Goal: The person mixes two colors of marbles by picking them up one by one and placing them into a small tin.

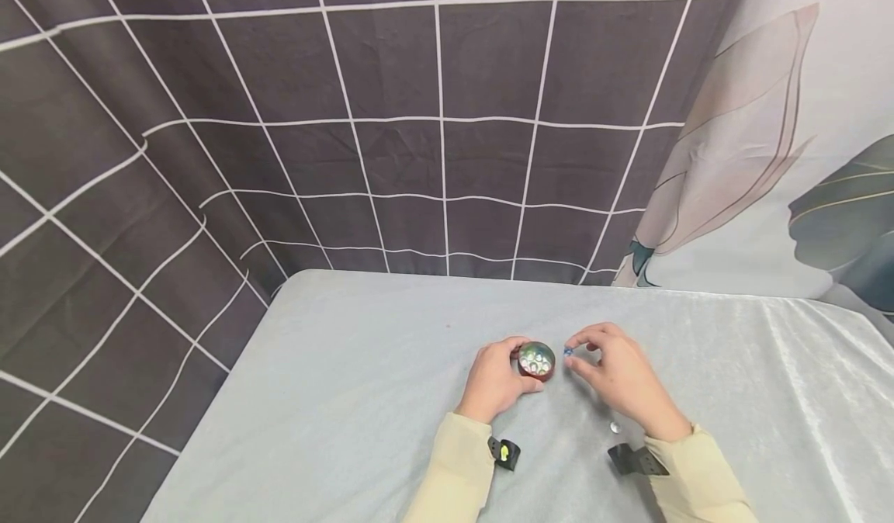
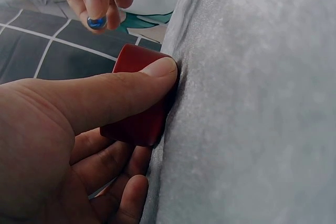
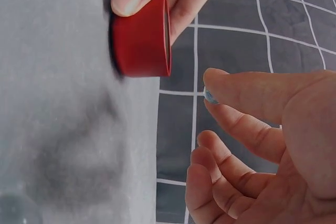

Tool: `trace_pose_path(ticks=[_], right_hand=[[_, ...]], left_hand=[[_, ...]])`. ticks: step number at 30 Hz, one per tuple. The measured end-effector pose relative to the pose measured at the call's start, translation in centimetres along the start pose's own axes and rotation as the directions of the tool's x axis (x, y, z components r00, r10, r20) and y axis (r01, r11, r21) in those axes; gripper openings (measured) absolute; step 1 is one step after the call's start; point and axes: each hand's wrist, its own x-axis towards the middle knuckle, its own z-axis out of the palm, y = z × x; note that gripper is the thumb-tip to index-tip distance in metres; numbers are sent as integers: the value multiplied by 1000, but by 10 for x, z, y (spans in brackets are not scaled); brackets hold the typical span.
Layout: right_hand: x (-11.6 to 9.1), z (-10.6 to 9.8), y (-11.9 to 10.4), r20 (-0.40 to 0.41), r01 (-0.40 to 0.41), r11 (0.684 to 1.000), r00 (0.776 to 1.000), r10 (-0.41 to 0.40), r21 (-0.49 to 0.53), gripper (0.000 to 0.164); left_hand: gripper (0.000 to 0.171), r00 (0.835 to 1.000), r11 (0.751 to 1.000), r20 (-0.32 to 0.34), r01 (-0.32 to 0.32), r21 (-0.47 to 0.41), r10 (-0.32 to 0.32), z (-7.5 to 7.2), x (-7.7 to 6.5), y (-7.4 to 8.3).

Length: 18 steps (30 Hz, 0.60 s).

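My left hand (image 1: 492, 379) grips a small round red container (image 3: 142, 43), thumb on the near side and fingers round the far side. The container stands upright on the cloth, and several shiny, clear glass pieces show inside it in the head view. Just right of its rim, my right hand (image 1: 625, 372) pinches a small blue glass bead (image 2: 96, 22) between thumb and index finger. That bead is held above the cloth, apart from the container. In the right wrist view, the other fingers (image 3: 226, 163) of this hand curl loosely below the pinch.
One clear glass piece (image 1: 615, 427) lies on the pale grey cloth (image 1: 335, 399) beside my right wrist. Black straps with small devices sit on both wrists. A dark curtain (image 1: 391, 158) with white grid lines hangs behind the table, with a leaf-patterned one (image 1: 740, 220) at the right.
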Motion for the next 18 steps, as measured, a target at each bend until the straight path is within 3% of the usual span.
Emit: trace_pose_path(ticks=[18], right_hand=[[9,12,-9,24,-7,999,1000,6,38,14]], left_hand=[[55,1000,1000,-4,-17,1,17,0,1,-1]])
